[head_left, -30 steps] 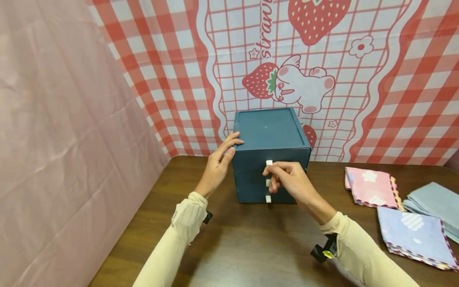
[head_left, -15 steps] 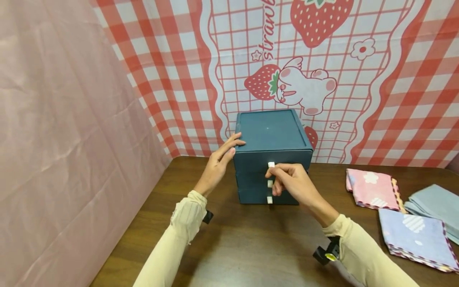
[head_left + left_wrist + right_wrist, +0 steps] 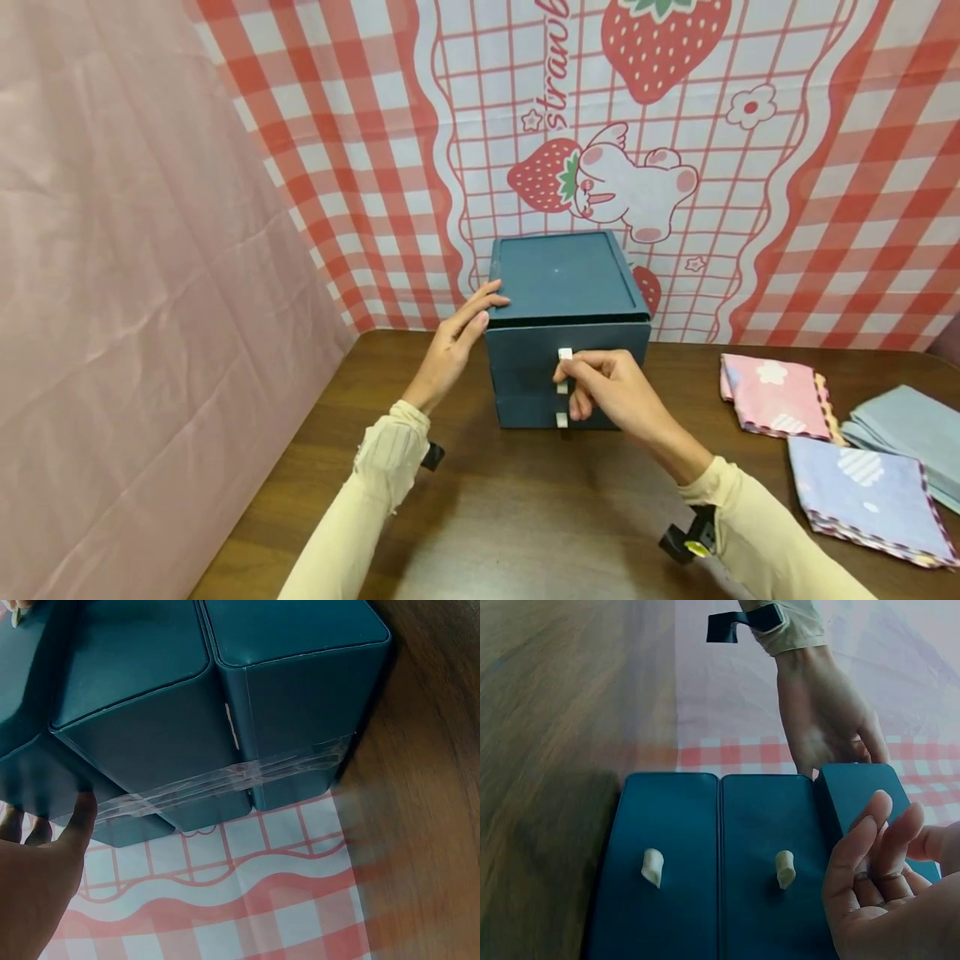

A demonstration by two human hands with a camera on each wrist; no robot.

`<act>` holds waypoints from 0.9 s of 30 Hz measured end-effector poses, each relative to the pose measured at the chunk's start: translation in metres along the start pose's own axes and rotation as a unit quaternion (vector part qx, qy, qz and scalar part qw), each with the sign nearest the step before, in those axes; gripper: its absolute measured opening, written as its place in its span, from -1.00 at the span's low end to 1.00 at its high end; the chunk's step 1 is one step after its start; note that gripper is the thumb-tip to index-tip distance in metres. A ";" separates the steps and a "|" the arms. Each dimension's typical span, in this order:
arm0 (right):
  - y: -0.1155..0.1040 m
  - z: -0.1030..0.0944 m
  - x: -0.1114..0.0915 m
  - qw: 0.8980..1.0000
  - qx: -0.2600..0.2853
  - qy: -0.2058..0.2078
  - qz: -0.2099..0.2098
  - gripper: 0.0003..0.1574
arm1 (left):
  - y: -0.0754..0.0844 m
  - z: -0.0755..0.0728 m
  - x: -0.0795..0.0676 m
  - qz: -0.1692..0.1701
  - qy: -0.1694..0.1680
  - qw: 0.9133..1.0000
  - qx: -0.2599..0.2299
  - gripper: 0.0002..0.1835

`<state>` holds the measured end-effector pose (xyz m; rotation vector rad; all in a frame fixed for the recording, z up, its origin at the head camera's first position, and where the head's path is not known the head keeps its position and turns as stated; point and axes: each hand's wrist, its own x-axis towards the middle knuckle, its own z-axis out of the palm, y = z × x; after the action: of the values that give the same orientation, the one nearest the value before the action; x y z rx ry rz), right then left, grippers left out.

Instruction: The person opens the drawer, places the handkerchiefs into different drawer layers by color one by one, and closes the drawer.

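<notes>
A dark teal drawer cabinet (image 3: 558, 271) with three stacked drawers stands at the back of the table. My right hand (image 3: 611, 387) pinches the white knob (image 3: 565, 354) of the top drawer (image 3: 517, 346), which sticks out slightly, leaving a dark gap under the cabinet's top. In the right wrist view, curled fingers of the right hand (image 3: 892, 892) hide that knob, while the middle knob (image 3: 784, 868) and bottom knob (image 3: 652, 866) show. My left hand (image 3: 446, 354) rests on the cabinet's upper left edge, fingers extended. Clear tape (image 3: 244, 774) runs along the cabinet's side in the left wrist view.
On the right of the wooden table (image 3: 495, 517) lie a folded pink cloth (image 3: 776, 396), a folded lavender cloth (image 3: 862, 496) and a folded grey-blue cloth (image 3: 911, 433). A red-checked curtain (image 3: 375, 192) hangs right behind the cabinet; a pink curtain (image 3: 135, 317) borders the left.
The top drawer, flush with the cabinet before, has come out a little toward me. My right hand has moved slightly nearer with its knob; the left hand stays on the cabinet.
</notes>
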<state>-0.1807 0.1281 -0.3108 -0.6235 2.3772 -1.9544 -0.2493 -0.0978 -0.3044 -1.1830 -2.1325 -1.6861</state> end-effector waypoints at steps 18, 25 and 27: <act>-0.011 0.005 -0.021 0.999 -0.016 -0.011 0.033 -0.68 | -0.002 0.003 0.000 0.019 0.014 1.000 0.005 -0.65; 0.006 0.003 -0.022 0.999 -0.005 -0.020 0.030 -0.66 | -0.001 0.003 0.000 0.025 0.016 1.000 0.003 -0.65; 0.011 0.002 -0.022 0.999 -0.006 -0.023 0.024 -0.65 | -0.001 0.003 -0.001 0.030 0.016 0.999 0.003 -0.65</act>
<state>-0.1629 0.1343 -0.3274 -0.5993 2.3563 -1.8861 -0.2484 -0.0951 -0.3067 -1.1964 -2.0622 -1.6603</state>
